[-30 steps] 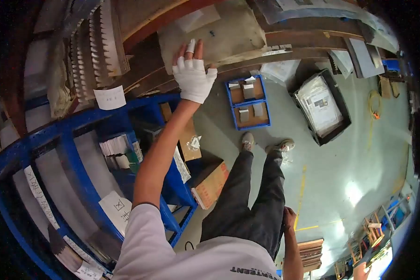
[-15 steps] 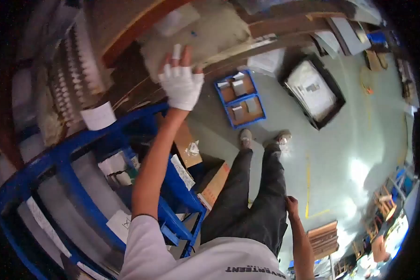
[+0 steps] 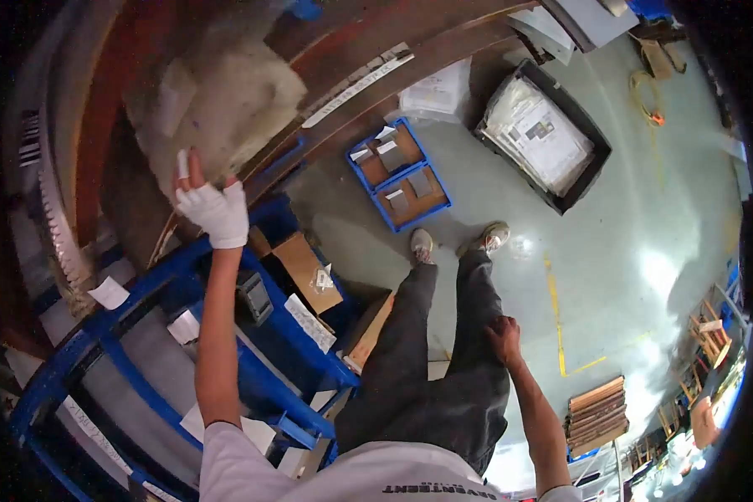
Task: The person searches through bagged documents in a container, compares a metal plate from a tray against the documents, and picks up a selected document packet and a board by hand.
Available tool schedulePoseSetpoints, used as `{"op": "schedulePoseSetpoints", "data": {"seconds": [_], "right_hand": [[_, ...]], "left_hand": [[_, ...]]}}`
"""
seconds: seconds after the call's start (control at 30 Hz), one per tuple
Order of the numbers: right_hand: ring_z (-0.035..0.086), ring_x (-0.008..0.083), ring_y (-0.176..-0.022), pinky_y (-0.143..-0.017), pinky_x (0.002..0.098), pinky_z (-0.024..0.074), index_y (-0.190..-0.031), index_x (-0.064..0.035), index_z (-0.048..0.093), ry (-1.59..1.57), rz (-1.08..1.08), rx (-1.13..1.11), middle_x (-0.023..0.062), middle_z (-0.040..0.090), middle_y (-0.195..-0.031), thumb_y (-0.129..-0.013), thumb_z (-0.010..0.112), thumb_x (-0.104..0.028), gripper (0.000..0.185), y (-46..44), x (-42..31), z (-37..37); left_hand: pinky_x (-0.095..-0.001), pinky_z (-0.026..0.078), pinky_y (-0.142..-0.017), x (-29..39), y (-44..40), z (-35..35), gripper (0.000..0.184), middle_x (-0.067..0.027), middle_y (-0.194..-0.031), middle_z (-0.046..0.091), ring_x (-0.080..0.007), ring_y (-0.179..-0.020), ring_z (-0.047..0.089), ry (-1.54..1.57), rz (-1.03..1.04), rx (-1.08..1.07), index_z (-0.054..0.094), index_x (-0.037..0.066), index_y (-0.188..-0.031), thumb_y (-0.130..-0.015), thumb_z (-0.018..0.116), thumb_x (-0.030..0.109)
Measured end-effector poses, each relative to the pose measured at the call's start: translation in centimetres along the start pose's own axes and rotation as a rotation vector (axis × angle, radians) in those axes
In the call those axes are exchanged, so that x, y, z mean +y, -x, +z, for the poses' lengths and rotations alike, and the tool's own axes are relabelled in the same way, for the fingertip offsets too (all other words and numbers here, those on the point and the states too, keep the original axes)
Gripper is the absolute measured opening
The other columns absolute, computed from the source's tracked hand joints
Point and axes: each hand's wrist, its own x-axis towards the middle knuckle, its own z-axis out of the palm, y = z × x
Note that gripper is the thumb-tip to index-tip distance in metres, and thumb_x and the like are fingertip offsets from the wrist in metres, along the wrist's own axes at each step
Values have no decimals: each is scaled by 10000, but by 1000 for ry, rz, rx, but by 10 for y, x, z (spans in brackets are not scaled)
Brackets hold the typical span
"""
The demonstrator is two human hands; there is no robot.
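Note:
My left hand [image 3: 213, 211], in a white glove that leaves the fingertips bare, reaches out at upper left with fingers extended. It is at the near edge of a pale, cloudy sheet or bag [image 3: 255, 100] lying on a brown shelf; I cannot tell whether the fingertips touch it. Nothing shows in its grasp. My right hand [image 3: 504, 339], bare, lies on the thigh of my dark trousers [image 3: 460, 393], fingers loosely spread and holding nothing visible. Below my left forearm is a blue rack [image 3: 113, 343] with grey bins and a cardboard box [image 3: 308, 272].
A blue divided crate [image 3: 445, 205] with small grey pieces stands on the floor ahead of my feet. Right of it is a black crate [image 3: 590, 188] full of papers. A labelled shelf edge [image 3: 357, 86] runs across the top. Brown slats [image 3: 598, 417] are stacked at lower right.
My view has shifted, and my left hand now appears farther left and lower, still by the pale sheet. My right hand has come forward onto my thigh.

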Motion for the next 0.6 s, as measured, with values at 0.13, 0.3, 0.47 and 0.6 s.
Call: {"op": "schedulePoseSetpoints", "data": {"seconds": [0.13,0.3,0.47,0.6], "right_hand": [[525,374,-1053,-929,475,426,-1071,-27,623,17,-133,112,178,597,-1142,-803,729,-270,377,-45,34,-33],[652,290,-906,-830,401,513,-1048,-9,670,-436,-23,106,159,677,-981,-876,686,-215,269,-130,55,-51],[658,169,-972,-864,324,507,-1116,-18,664,-435,5,-203,137,715,-1005,-905,677,-225,296,-208,30,-102],[640,197,-1033,-939,338,479,-1199,-44,630,-552,-17,-340,126,693,-1101,-905,695,-254,367,-284,63,-89]], "left_hand": [[-495,324,-1070,11,-1,2,691,-164,-1457,447,-401,-1234,461,-46,6,19,451,30,-1378,-724,672,58],[-428,266,-1145,17,7,14,623,-192,-1449,427,-333,-1340,399,147,-130,82,393,-14,-1438,-839,565,-26],[-399,291,-1139,4,19,37,521,-195,-1473,405,-301,-1352,389,246,-238,243,391,-18,-1441,-956,447,162],[-417,490,-925,-95,38,30,343,-220,-1337,488,-364,-1148,554,-796,204,183,555,-9,-1257,-972,526,180]]}}
